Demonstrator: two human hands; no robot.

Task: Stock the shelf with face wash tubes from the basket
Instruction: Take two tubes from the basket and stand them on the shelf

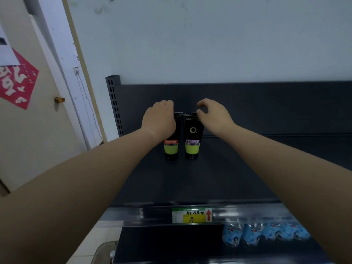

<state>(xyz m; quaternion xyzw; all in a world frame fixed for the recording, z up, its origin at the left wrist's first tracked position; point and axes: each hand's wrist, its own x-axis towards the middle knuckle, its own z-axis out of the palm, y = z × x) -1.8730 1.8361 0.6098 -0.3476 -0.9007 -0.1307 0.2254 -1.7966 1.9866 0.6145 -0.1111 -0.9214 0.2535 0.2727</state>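
Two bare forearms reach in from the bottom corners. At centre left, the left hand curls over the top of the left tube, grasping it. The right tube stands touching it, both upright mid-frame on the dark shelf. The right hand sits at that tube's top corner, fingers loosely curled; I cannot tell whether it pinches the tube.

Matt dark metal shelf; glossy, probably plastic tubes; paper price label.
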